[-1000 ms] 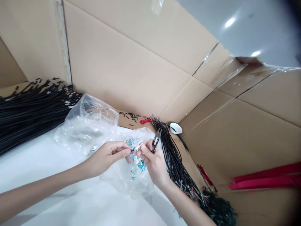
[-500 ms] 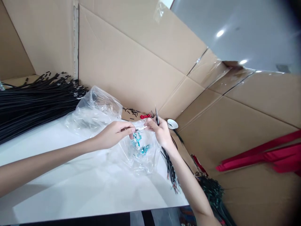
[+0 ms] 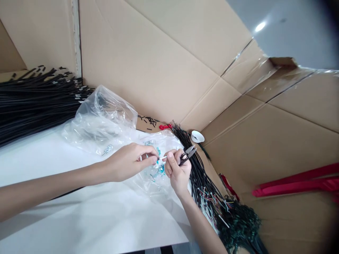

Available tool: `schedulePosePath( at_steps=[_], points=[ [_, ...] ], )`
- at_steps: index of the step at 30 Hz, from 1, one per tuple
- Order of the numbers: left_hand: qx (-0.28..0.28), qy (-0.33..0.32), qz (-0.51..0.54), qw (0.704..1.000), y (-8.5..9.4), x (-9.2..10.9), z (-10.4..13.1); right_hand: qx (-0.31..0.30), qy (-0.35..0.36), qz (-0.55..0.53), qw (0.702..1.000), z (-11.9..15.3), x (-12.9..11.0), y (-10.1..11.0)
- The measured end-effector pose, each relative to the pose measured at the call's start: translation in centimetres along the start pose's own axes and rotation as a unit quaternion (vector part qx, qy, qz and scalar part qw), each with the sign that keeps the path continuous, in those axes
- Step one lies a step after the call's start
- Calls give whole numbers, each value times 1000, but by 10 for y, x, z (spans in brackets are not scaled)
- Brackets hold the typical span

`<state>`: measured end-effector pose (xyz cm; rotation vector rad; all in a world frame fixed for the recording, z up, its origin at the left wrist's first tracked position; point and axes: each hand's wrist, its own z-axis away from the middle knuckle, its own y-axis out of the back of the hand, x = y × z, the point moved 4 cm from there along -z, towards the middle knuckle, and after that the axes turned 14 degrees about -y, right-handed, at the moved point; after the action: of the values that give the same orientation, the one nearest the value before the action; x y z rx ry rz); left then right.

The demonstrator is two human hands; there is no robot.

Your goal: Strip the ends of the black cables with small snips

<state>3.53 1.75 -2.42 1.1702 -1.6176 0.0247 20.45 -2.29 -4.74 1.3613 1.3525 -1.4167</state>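
Observation:
My left hand (image 3: 134,160) is closed in a pinch on a thin black cable, whose white end (image 3: 162,157) bridges the gap to my right hand. Behind my left forearm a dark length of cable (image 3: 67,193) shows on the table. My right hand (image 3: 178,173) pinches that white end between thumb and finger. Tucked in the same hand is a pair of thread snips (image 3: 188,154), blades pointing up and to the right. Under both hands lies a clear plastic bag (image 3: 156,187) with small teal pieces (image 3: 161,169) in it.
A thick bundle of black cables (image 3: 34,106) lies at left, beside another clear bag (image 3: 103,113). Right of my hands are more black cables (image 3: 198,176) with coloured wire ends, a white dish (image 3: 197,136) and dark green strands (image 3: 238,222). Cardboard walls (image 3: 153,63) surround the white table (image 3: 106,218).
My right hand has turned, so the snips point right instead of up. Both hands are lower in view and nearer each other. The view has shifted, showing more black cables at right.

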Motion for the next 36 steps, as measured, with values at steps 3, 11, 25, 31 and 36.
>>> schedulePosePath(
  at_steps=[3, 11, 25, 31, 36],
  points=[
    [2, 13, -16, 1000, -4, 2, -7, -5, 43, 22, 999, 4, 8, 5],
    [-36, 45, 108, 993, -8, -7, -18, -34, 39, 45, 998, 12, 21, 10],
    [-52, 33, 27, 998, 4, -15, -16, 26, 5, 52, 998, 6, 15, 12],
    [-83, 48, 41, 995, 2, -18, 1, 43, -15, 90, 995, -2, 7, 20],
    [-40, -50, -19, 998, 1, -16, 9, 21, -6, 188, 982, -11, -11, 39]
  ],
)
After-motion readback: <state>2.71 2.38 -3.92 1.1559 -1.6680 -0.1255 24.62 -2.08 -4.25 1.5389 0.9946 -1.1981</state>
